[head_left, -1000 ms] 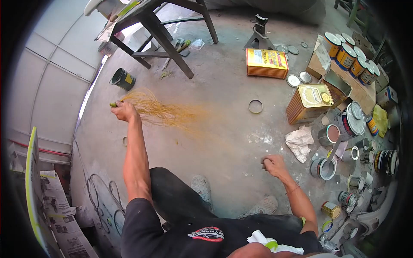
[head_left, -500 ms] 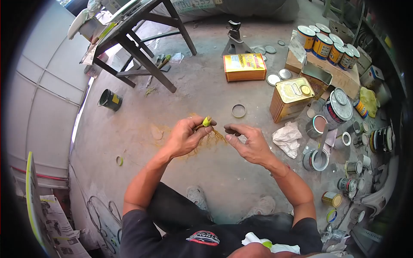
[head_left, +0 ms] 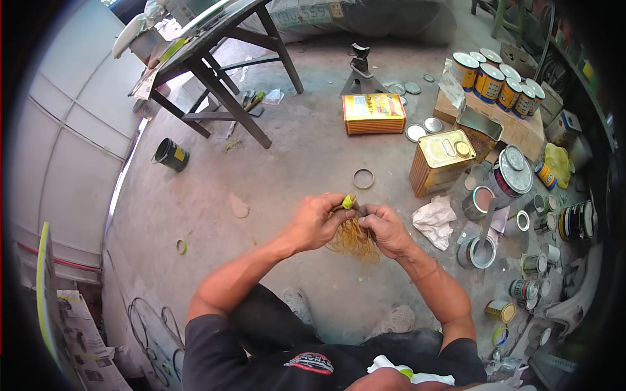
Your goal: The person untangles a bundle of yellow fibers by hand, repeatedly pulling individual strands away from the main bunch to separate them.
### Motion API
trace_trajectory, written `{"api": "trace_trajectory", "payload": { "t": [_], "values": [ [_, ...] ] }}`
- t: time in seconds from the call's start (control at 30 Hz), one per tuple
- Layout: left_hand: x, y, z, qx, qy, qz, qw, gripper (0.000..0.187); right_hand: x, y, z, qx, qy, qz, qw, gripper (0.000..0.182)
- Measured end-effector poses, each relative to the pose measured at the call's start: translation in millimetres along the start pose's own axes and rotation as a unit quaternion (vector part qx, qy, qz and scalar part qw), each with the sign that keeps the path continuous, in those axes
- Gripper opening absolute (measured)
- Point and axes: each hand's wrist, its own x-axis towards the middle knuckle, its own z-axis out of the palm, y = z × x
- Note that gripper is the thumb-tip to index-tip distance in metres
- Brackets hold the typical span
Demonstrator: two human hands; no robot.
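Observation:
A loose bundle of straw-like, yellow-brown fibres [head_left: 354, 242] hangs between my hands above the concrete floor. Yellow-green tape [head_left: 349, 201] binds its upper end. My left hand [head_left: 315, 223] is closed around the bundle just below the taped tip. On the other side, my right hand [head_left: 388, 229] is closed, its thumb and fingertips pinching strands near the binding. Its fingertips almost meet those of my left hand. The exact grip on single strands is too small to make out.
To the right stand a tall thinner can [head_left: 438, 171], a crumpled white cloth [head_left: 434, 223] and several paint tins [head_left: 481, 253]. A metal ring [head_left: 363, 178] lies beyond my hands. A dark wooden table [head_left: 228, 98] and a black tin [head_left: 171, 155] stand at the left.
Both hands have shifted right and slightly nearer my body with the bundle. My right hand, apart with its fingers loose before, now pinches the fibres. The strands now hang below my hands.

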Motion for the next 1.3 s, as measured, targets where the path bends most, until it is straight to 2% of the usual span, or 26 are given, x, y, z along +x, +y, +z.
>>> {"api": "trace_trajectory", "payload": {
  "t": [0.03, 0.07, 0.1, 0.2, 0.23, 0.3, 0.4, 0.43, 0.5, 0.53, 0.6, 0.63, 0.67, 0.7, 0.77, 0.83, 0.9, 0.93, 0.97, 1.03, 1.07, 1.1, 1.13, 1.17, 1.23, 1.3],
  "values": [
    [3, -5, 3, 0.008, 0.008, -0.001, 1.000, 0.014, 0, 3, 0, -0.021, 0.009, 0.028, 0.999, 0.021],
    [6, -11, 7, 0.072, 0.046, 0.089, 0.992, 0.011, 2, 6, 2, -0.040, 0.011, 0.057, 0.998, 0.022],
    [6, -16, 6, 0.143, 0.085, 0.175, 0.970, 0.009, 4, 3, 3, -0.100, 0.016, 0.031, 0.994, 0.024],
    [7, -17, 3, 0.135, 0.124, 0.196, 0.963, 0.012, 3, -4, 3, -0.232, 0.020, -0.004, 0.973, 0.027],
    [9, -22, -10, 0.151, 0.133, 0.194, 0.960, 0.012, 2, -2, 1, -0.227, 0.005, -0.015, 0.974, 0.027],
    [16, -33, -29, 0.145, 0.223, 0.122, 0.956, 0.013, -9, 8, -3, -0.265, 0.027, 0.042, 0.963, 0.027],
    [14, -46, -58, 0.179, 0.286, 0.101, 0.936, 0.014, -20, 25, -3, -0.298, 0.031, 0.021, 0.954, 0.027],
    [13, -53, -68, 0.163, 0.309, 0.043, 0.936, 0.011, -22, 32, -6, -0.298, 0.041, 0.032, 0.953, 0.027],
    [18, -89, -95, 0.068, 0.362, 0.033, 0.929, 0.014, -25, 47, -14, -0.274, 0.023, 0.081, 0.958, 0.028],
    [16, -83, -105, 0.085, 0.395, 0.006, 0.915, 0.015, -27, 49, -17, -0.275, 0.032, 0.083, 0.957, 0.028],
    [9, -91, -138, 0.083, 0.439, -0.050, 0.893, 0.015, -36, 58, -20, -0.277, 0.012, 0.147, 0.949, 0.030],
    [6, -106, -160, 0.112, 0.490, -0.046, 0.863, 0.016, -40, 73, -26, -0.277, 0.012, 0.148, 0.949, 0.030],
    [2, -120, -178, 0.143, 0.539, -0.041, 0.829, 0.016, -47, 96, -42, -0.383, 0.031, 0.107, 0.917, 0.029],
    [-5, -120, -191, 0.145, 0.541, -0.040, 0.828, 0.016, -54, 120, -61, -0.483, 0.050, 0.062, 0.872, 0.029],
    [-17, -113, -207, 0.165, 0.647, -0.135, 0.732, 0.018, -72, 165, -113, -0.525, 0.074, 0.125, 0.839, 0.031],
    [-18, -102, -197, 0.147, 0.627, -0.141, 0.752, 0.021, -74, 173, -142, -0.529, 0.155, 0.143, 0.822, 0.031],
    [-14, -103, -176, 0.098, 0.408, -0.098, 0.903, 0.026, -52, 141, -141, -0.528, 0.165, 0.155, 0.818, 0.030],
    [-9, -95, -159, 0.039, 0.365, -0.053, 0.929, 0.029, -40, 115, -127, -0.482, 0.163, 0.130, 0.851, 0.030],
    [-4, -80, -142, 0.033, 0.358, -0.049, 0.932, 0.029, -29, 87, -106, -0.435, 0.163, 0.100, 0.880, 0.029],
    [-4, -46, -111, 0.003, 0.205, -0.094, 0.974, 0.025, -18, 25, -47, -0.377, 0.134, 0.007, 0.916, 0.027],
    [-3, -33, -96, -0.003, 0.197, -0.090, 0.976, 0.025, -15, 12, -28, -0.366, 0.100, -0.075, 0.922, 0.025],
    [-5, -22, -81, 0.013, 0.141, -0.105, 0.984, 0.023, -12, 3, -11, -0.354, 0.064, -0.155, 0.920, 0.023],
    [-5, -14, -69, 0.030, 0.084, -0.119, 0.989, 0.021, -10, -7, 5, -0.352, 0.056, -0.189, 0.915, 0.022],
    [-5, -7, -58, 0.024, 0.078, -0.117, 0.990, 0.021, -8, -13, 17, -0.350, 0.044, -0.222, 0.909, 0.022],
    [-6, 2, -43, 0.079, 0.020, -0.094, 0.992, 0.019, -4, -9, 30, -0.336, 0.040, -0.196, 0.920, 0.024],
    [-8, 1, -30, 0.028, 0.006, -0.094, 0.995, 0.020, -3, -6, 31, -0.318, 0.033, -0.174, 0.931, 0.025]
  ]
}}
